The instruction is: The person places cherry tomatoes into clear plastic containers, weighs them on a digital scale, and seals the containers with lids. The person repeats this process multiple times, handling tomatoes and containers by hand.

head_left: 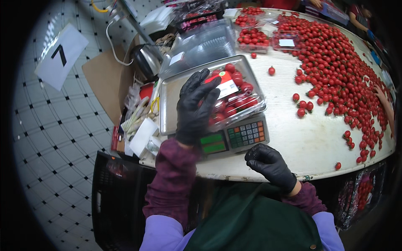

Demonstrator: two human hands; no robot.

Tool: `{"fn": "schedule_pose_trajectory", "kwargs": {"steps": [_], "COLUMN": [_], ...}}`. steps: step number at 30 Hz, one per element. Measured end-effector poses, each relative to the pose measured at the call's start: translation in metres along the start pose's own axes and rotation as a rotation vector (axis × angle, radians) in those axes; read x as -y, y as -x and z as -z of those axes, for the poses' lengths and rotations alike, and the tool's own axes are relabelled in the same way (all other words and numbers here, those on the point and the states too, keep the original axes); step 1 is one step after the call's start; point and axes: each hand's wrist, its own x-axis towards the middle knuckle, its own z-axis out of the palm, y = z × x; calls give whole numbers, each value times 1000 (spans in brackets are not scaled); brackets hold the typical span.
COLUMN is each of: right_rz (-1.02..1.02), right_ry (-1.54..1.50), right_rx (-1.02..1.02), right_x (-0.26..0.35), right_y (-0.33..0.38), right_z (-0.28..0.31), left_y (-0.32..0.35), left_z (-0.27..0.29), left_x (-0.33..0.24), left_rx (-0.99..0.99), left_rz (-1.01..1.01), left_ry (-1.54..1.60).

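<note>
Left hand (195,106): fingers spread open; tomato box (242,101) just right of it, atop scale (169,115), contact indistinct; right hand (272,166): fingers curled, cannot tell if gripping; keypad (247,134) just ahead

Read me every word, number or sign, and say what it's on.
I won't copy text, but it stands here:
White sheet: one large black numeral.
Keypad on the scale: clear key markings.
Green display: too blurred.
Red-and-white label on the tomato pack: too small.
White label on a farther box: too small.
</note>
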Motion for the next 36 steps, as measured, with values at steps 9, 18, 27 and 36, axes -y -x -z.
{"fn": "schedule_pose_trajectory", "kwargs": {"steps": [9,18,27,36], "right_rz": [53,129,294,344], "right_ry": [35,301,338,752], "right_rx": [-102,-112,-280,-279], "right_x": [-14,-20,16,-5], "right_y": [-5,-15,-93,-75], "right_z": [7,10,0,8], "left_y": [-24,-2,-46,-45], "left_z": [2,15,51,56], "left_x": [21,-6,-23,-42], "left_rx": [44,609,747,483], "left_rz": [-12,-328,40,-176], "left_ry": [-354,-397,154,-327]}}
